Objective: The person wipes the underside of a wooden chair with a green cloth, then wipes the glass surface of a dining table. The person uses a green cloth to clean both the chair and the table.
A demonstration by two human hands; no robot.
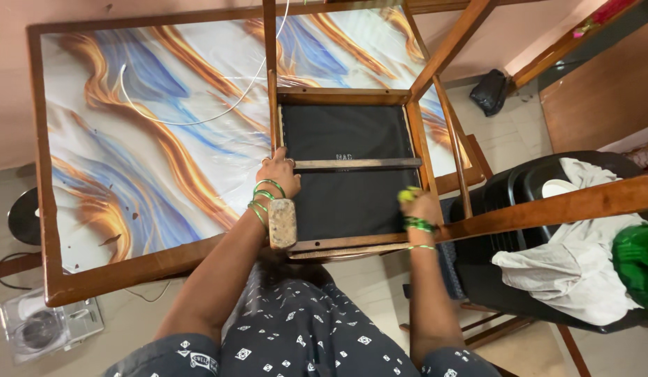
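A wooden chair (352,98) lies upside down on the marbled table (128,153), its black underside (345,202) facing up and its legs pointing toward me. My left hand (277,174) grips the left end of a wooden crossbar (359,164) over the black underside; green bangles ring that wrist. My right hand (418,206) rests on the underside near the chair's right rail, closed on a small yellow-green object (408,195) that is mostly hidden. A chair leg end (282,223) stands next to my left wrist.
A white cable (191,120) loops across the table. A black plastic chair (540,188) with white cloth (568,272) and a green item (638,262) stands at the right. A black bag (491,91) lies on the floor beyond. A clear appliance (44,328) sits lower left.
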